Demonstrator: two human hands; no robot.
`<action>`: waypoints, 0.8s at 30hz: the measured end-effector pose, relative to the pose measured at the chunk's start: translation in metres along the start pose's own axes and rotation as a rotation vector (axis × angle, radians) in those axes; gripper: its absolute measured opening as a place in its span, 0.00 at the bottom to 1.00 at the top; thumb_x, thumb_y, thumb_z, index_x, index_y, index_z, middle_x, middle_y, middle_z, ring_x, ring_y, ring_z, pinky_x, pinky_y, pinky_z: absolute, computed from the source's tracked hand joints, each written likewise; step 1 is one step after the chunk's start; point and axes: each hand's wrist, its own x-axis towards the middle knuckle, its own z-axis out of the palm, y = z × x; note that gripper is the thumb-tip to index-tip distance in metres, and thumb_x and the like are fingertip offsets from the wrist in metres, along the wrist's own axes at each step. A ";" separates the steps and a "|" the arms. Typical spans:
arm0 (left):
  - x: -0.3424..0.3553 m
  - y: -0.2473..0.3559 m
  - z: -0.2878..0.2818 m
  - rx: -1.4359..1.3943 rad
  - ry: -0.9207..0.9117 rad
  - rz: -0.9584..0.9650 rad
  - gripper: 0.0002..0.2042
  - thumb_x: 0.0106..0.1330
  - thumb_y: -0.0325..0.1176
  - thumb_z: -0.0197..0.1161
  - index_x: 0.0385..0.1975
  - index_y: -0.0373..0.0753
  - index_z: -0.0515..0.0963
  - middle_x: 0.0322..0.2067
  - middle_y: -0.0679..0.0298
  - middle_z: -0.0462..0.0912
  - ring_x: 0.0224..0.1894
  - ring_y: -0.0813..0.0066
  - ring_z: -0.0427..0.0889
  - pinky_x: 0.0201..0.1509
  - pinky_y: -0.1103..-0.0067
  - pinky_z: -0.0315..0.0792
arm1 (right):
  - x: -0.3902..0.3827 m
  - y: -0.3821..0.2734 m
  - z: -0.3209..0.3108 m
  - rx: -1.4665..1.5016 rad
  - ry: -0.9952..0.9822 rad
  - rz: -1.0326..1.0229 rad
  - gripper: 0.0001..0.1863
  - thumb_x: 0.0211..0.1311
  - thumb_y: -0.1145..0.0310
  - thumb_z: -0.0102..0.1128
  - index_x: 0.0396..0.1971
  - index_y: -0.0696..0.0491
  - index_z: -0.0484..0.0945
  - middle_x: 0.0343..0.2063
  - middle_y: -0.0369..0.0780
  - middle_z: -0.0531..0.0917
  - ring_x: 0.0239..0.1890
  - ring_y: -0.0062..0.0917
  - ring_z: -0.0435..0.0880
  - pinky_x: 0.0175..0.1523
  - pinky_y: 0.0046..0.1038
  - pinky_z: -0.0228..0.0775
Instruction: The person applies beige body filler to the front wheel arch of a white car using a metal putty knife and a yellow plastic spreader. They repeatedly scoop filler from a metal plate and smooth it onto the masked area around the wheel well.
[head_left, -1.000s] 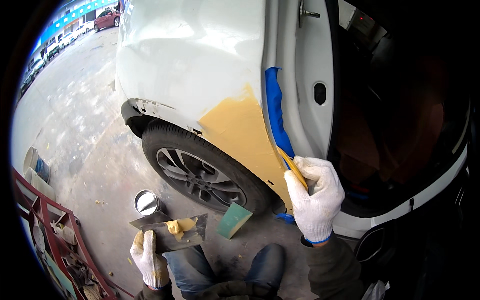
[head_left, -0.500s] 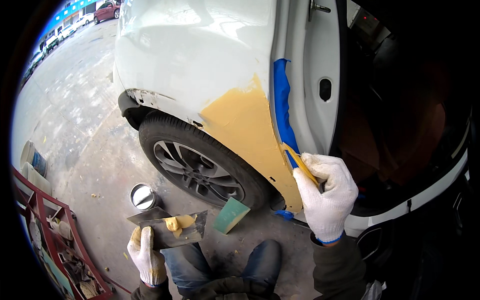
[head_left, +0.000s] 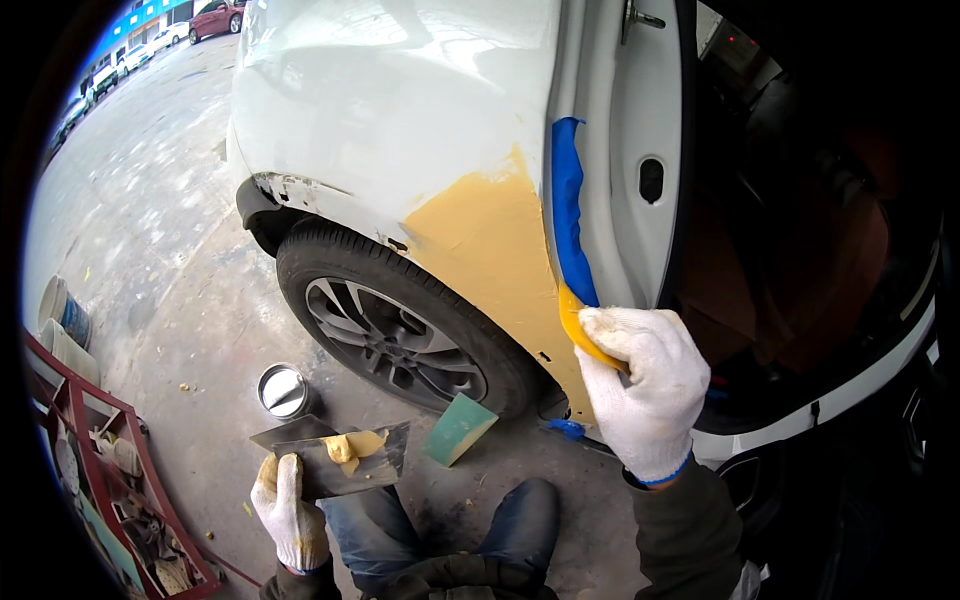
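Up and left of our right hand point(head_left: 645, 388), which pinches a yellow spreader point(head_left: 580, 326), lies tan filler point(head_left: 492, 240) beside blue tape point(head_left: 567, 205), and we could gouge it by pressing too hard, or lose the putty lump point(head_left: 342, 452) by tilting the dark plate point(head_left: 372, 470) our left hand point(head_left: 292, 515) clamps.
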 end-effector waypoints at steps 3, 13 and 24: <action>0.001 0.003 -0.002 0.051 -0.035 -0.008 0.12 0.71 0.35 0.54 0.39 0.29 0.77 0.31 0.66 0.81 0.29 0.84 0.76 0.33 0.86 0.70 | 0.004 0.000 -0.001 0.085 0.051 0.108 0.14 0.43 0.84 0.71 0.33 0.56 0.83 0.34 0.41 0.86 0.34 0.29 0.86 0.38 0.26 0.80; 0.002 -0.003 -0.004 -0.002 -0.012 -0.006 0.13 0.71 0.34 0.55 0.39 0.29 0.77 0.32 0.65 0.81 0.29 0.83 0.76 0.35 0.86 0.70 | 0.007 -0.001 0.006 0.156 -0.013 0.129 0.10 0.51 0.83 0.68 0.35 0.61 0.81 0.36 0.45 0.85 0.37 0.26 0.86 0.42 0.23 0.80; 0.000 0.001 0.004 -0.033 0.029 0.000 0.12 0.70 0.32 0.55 0.36 0.27 0.78 0.29 0.64 0.81 0.29 0.82 0.77 0.33 0.85 0.69 | 0.015 -0.006 0.006 0.273 0.009 0.243 0.10 0.48 0.84 0.69 0.32 0.61 0.81 0.35 0.46 0.86 0.37 0.29 0.88 0.40 0.24 0.82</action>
